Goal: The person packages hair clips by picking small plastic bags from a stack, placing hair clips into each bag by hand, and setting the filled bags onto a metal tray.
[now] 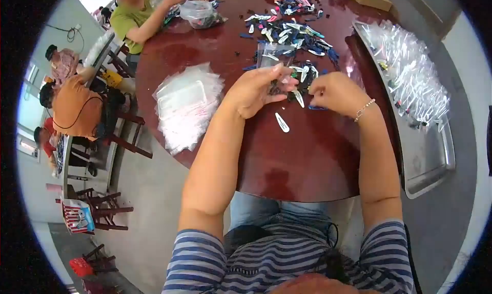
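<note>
My left hand [261, 89] is closed on a small clear plastic bag [274, 52], whose upper part shows beyond the thumb. Some small dark pieces lie by its fingers, too small to make out. My right hand [338, 94] is curled with its fingertips pressed together beside the near end of the clip pile; what it pinches is hidden. A white snap hair clip [282, 122] lies apart on the red-brown table [302, 166], and another white hair clip [299, 98] is between my hands. Beyond them spreads a heap of hair clips [297, 35] in white, navy and other colours.
A stack of clear bags [187, 107] lies left of my left arm. On the right, a metal tray [428, 166] holds many filled bags [405, 68]. Across the table, a person in a green top [130, 17] works by a clear tub [199, 12]. Other people sit at left.
</note>
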Available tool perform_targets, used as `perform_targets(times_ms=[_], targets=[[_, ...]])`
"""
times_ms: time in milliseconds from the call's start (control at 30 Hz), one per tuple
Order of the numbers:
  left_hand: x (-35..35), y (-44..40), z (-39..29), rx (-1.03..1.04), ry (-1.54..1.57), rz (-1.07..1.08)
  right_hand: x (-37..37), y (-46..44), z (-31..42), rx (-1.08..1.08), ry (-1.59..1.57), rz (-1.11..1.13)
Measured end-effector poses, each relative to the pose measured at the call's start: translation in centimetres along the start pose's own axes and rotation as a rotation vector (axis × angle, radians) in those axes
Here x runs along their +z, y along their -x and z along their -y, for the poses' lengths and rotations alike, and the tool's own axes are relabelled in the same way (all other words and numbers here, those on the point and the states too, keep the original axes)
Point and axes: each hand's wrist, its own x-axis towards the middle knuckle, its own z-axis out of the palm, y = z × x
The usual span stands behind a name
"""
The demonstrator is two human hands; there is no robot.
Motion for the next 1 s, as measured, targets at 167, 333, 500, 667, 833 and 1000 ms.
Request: perform_targets(times_ms=[167, 333, 500, 667, 833, 1000], targets=[[0.1, -0.1, 0.0, 0.012, 0.002, -0.041, 1.6, -0.1, -0.4, -0.057, 0.249, 0.025], [-0.4, -0.4, 0.3, -0.01, 0.064, -0.034, 1.7, -0.5, 0.2, 0.057, 0.192, 0.002], [-0.6, -0.6, 0.3, -0.019, 0.101, -0.012, 1.7, -0.2, -0.9, -0.022, 0.219, -0.097], [-0.6, -0.5, 0.2, -0.02, 0.11, -0.018, 1.4, -0.2, -1.8, 0.009, 0.316, -0.07], [-0.8, -0.5, 0.1, -0.02, 0.148, 0.007, 1.8, -0.5, -1.9, -0.018, 0.313, -0.152], [-1.1, -0.7, 0.3, -0.024, 0.161, 0.013, 1.9, -0.5, -1.8, -0.014, 0.331, -0.174]])
